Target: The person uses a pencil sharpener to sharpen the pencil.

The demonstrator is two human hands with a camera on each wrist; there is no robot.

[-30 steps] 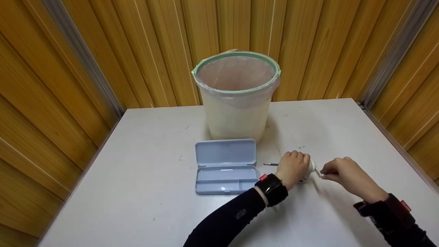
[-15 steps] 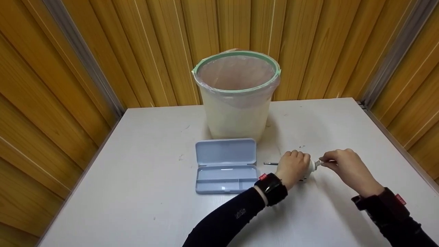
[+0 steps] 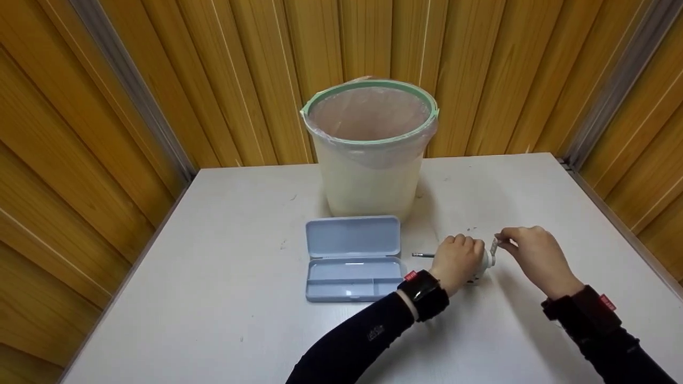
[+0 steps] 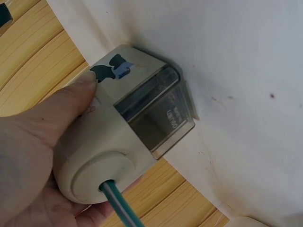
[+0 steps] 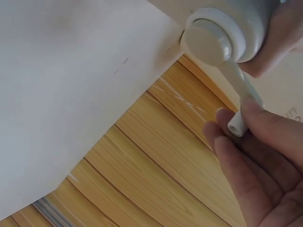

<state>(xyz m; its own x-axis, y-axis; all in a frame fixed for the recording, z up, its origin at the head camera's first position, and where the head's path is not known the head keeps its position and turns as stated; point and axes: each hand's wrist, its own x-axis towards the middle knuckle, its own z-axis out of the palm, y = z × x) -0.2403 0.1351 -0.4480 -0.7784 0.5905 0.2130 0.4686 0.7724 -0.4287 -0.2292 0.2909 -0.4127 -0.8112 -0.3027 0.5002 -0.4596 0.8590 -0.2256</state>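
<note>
A white crank pencil sharpener (image 4: 104,127) with a clear shavings drawer (image 4: 161,116) stands on the white table, gripped by my left hand (image 3: 458,262), thumb on one side and fingers on the other. From its front hole sticks a dark green striped pencil (image 4: 120,203), whose end (image 3: 423,255) points left in the head view. With thumb and fingers my right hand (image 3: 536,258) pinches the knob (image 5: 238,125) of the crank handle (image 5: 239,80). In the head view the left hand hides most of the sharpener.
An open light-blue pencil case (image 3: 347,289) with a divided tray lies left of the sharpener. Behind it stands a cream bin (image 3: 371,181) with a green rim and a plastic liner. Wood-pattern panels (image 3: 256,80) border the table.
My right hand has moved up and slightly left with the crank, which has swung from pointing down to pointing up. The left hand, sharpener and pencil stay in place.
</note>
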